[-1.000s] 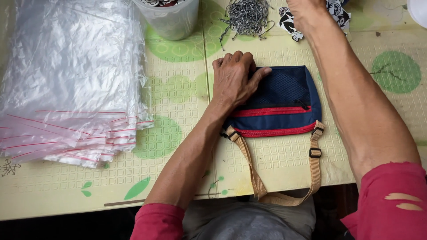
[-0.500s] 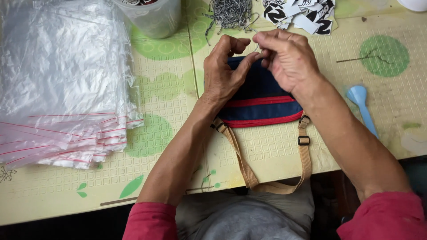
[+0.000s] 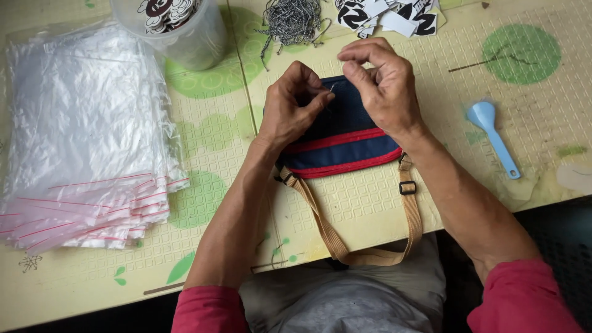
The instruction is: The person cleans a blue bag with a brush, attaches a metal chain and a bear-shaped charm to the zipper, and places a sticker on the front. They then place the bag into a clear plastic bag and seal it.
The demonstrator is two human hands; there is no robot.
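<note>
This looks like a small home workshop for packing and finishing goods — my desk [image 3: 505, 74] is covered with a pale yellow mat printed with green circles and leaves, more household than factory. On my left lies a thick stack of clear zip bags [image 3: 86, 142] with red seal strips, ready-made packaging. Along the far edge stand a clear plastic tub [image 3: 179, 31] of printed pieces, a heap of grey ball chains [image 3: 295, 21] and loose black-and-white tags [image 3: 388, 13] — supplies in bulk. I sit close, my lap under the desk's edge.
</note>
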